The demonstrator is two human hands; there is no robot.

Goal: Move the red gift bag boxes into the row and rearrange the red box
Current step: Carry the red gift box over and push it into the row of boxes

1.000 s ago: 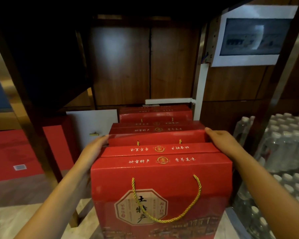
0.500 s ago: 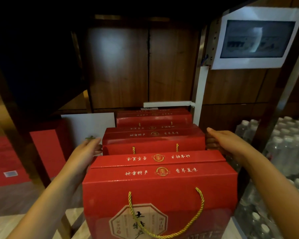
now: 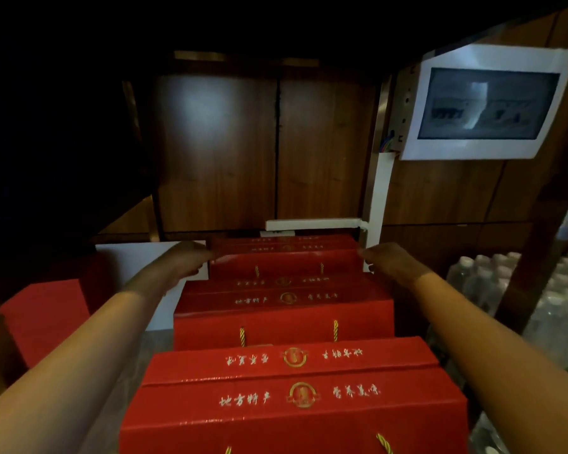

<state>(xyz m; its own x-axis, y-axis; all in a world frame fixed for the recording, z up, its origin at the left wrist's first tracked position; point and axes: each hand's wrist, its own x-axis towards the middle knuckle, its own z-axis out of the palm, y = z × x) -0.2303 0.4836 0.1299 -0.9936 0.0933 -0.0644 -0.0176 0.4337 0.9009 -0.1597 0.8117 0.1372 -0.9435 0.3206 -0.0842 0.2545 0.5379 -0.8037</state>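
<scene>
Three red gift bag boxes with gold cord handles stand in a row running away from me. The nearest box [image 3: 292, 391] fills the bottom of the view, the middle box [image 3: 282, 306] stands behind it, and the far box [image 3: 286, 257] sits against the wooden wall. Both my arms reach over the row. My left hand [image 3: 186, 260] presses on the far box's left end and my right hand [image 3: 391, 260] on its right end, fingers curled at the top corners. The lower parts of the boxes are hidden.
A separate red box [image 3: 43, 319] stands low at the left beside a white panel [image 3: 135, 260]. Shrink-wrapped packs of water bottles [image 3: 492, 283] crowd the right side. A white cable duct [image 3: 312, 224] and a white electrical cabinet [image 3: 486, 103] are on the wooden wall.
My hands left the sides of the middle box and reached forward to the ends of the far box. The view has moved forward and lower over the row.
</scene>
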